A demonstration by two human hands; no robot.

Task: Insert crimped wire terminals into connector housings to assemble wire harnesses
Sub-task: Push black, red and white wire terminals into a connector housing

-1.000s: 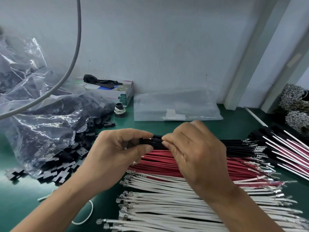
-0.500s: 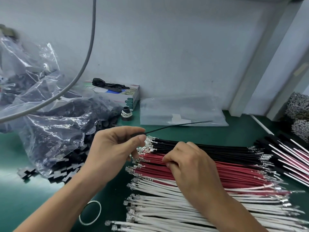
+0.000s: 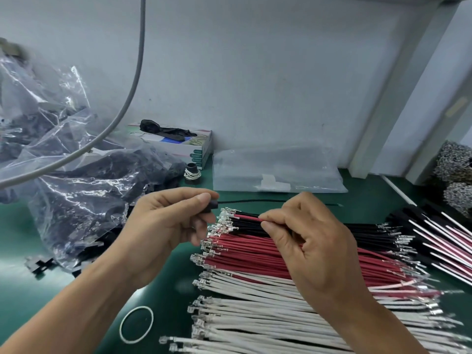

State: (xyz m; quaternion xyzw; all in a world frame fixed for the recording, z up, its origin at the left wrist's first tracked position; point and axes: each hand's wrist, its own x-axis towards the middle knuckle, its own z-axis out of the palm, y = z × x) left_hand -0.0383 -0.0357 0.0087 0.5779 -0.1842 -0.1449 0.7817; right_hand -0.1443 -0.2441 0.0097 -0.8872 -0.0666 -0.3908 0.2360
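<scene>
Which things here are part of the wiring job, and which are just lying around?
Job: housing with black wire in left hand; red wire in right hand; wire piles; housings bag.
Lying about: glove box; rubber band; flat bag.

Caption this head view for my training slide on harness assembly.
Left hand holds a black housing with one black wire inserted; right hand pinches a red wire.

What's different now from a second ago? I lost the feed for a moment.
The hands have parted. The left hand now holds the connector housing with one black wire trailing out to the right. The right hand let go of that wire, dropped to the pile and now pinches a red wire near its terminal end. The black, red and white wire rows and the bag of housings lie as before.
</scene>
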